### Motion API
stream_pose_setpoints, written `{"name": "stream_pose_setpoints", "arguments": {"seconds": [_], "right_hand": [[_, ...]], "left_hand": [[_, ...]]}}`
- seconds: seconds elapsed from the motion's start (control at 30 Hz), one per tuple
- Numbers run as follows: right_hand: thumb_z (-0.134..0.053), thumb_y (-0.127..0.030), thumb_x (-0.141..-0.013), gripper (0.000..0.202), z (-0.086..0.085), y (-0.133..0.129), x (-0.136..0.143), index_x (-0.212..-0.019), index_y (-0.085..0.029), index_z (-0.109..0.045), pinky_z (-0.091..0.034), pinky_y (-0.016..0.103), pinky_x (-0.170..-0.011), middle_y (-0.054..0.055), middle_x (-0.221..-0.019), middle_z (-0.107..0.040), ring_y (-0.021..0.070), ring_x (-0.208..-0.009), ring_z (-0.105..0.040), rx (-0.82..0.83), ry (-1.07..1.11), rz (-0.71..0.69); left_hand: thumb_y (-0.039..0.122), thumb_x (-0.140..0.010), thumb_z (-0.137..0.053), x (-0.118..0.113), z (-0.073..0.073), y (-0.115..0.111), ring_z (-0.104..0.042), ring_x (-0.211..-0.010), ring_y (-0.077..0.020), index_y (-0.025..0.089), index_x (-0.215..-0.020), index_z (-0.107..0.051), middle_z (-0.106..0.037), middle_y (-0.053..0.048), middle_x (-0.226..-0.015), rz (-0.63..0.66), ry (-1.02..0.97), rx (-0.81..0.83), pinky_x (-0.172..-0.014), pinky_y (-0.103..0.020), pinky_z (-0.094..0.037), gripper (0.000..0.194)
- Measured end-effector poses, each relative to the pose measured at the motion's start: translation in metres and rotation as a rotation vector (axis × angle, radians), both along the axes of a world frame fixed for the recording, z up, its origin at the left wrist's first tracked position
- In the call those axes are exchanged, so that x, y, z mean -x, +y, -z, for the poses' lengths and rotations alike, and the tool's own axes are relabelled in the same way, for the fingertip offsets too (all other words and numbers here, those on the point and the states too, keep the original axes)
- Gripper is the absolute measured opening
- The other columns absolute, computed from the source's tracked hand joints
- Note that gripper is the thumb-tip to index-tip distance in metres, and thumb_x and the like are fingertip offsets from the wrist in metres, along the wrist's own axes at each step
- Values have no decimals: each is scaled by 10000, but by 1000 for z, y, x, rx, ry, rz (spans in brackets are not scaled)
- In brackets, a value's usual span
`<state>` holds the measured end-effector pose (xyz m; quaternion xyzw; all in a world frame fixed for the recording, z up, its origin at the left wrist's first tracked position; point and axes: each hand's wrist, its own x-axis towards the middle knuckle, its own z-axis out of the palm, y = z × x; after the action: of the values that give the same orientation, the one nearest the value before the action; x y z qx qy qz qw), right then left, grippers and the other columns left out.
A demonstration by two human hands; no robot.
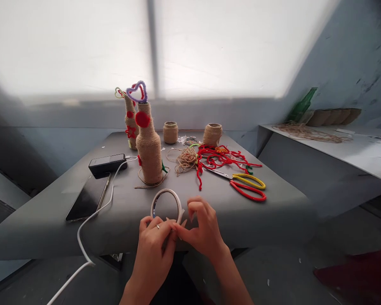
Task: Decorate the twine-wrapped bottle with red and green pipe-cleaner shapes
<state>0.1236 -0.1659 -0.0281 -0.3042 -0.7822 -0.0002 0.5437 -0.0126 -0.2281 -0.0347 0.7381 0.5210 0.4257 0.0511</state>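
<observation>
My left hand (pixel 157 243), with a ring on one finger, grips the lower edge of a roll of white tape (pixel 180 206) near the table's front edge. The roll stands upright, and a short loose tape end sticks out on its right side. My right hand (pixel 206 231) is beside it, its thumb reaching to the left fingertips at the roll's bottom. Its index finger is bent and apart from the thumb, with nothing seen between them. Just beyond the roll stands a twine-wrapped bottle (pixel 148 148) with a red pompom and a purple pipe-cleaner heart on top.
Scissors (pixel 231 176) lie right of centre, near red pipe cleaners (pixel 216 156) and tangled twine (pixel 187 159). Twine-wrapped jars (pixel 170 133) and another decorated bottle (pixel 131 127) stand behind. A phone (pixel 89 197), power bank (pixel 107 163) and white cable (pixel 111 192) are left. A side table (pixel 365 159) holds a green bottle (pixel 305 106).
</observation>
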Motion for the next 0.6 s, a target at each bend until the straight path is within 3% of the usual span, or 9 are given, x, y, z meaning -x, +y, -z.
{"name": "stream_pose_setpoints", "arguments": {"seconds": [0.1,0.17,0.23,0.33,0.47,0.6], "right_hand": [[-621,-444,-786,306,-2,1,-2,-793,-211,-422,-373,235,-540,-16,-725,-492,113,-588,-436,123,-15,-3],[-558,-375,-848,201,-6,1,-4,-823,-202,-457,-388,243,-571,5,-763,-539,122,-624,-466,154,-109,-58],[-459,-262,-909,120,-10,2,-6,-809,-199,-485,-387,247,-587,11,-741,-561,128,-641,-480,135,-189,-127],[-396,-185,-930,187,-14,3,-10,-782,-198,-510,-386,253,-593,16,-716,-574,133,-646,-481,58,-212,-168],[-434,-160,-915,137,-14,7,-15,-844,-194,-546,-409,257,-620,31,-782,-606,140,-691,-506,0,-182,-93],[-468,-144,-902,117,-14,11,-17,-833,-201,-543,-414,260,-626,28,-771,-613,145,-690,-515,-19,-138,14]], "left_hand": [[98,-904,-385,1,0,1,-507,-592,-118,193,-777,-587,-619,37,-663,12,6,24,-753,-328,-356,257],[124,-916,-388,1,0,3,-493,-585,-115,186,-730,-563,-598,35,-646,25,12,52,-743,-320,-364,263],[172,-931,-393,2,0,4,-470,-570,-118,182,-686,-539,-573,29,-619,29,16,96,-728,-313,-380,284],[278,-950,-392,4,-3,6,-495,-607,-140,190,-702,-564,-602,4,-650,35,-20,195,-672,-294,-408,314],[418,-924,-442,7,-9,8,-545,-685,-167,212,-1030,-601,-619,-6,-686,12,-195,323,-620,-267,-438,281],[459,-946,-363,8,-10,7,-447,-515,-118,205,-1372,-343,-490,46,-589,199,-471,526,-511,-222,-403,496]]}}
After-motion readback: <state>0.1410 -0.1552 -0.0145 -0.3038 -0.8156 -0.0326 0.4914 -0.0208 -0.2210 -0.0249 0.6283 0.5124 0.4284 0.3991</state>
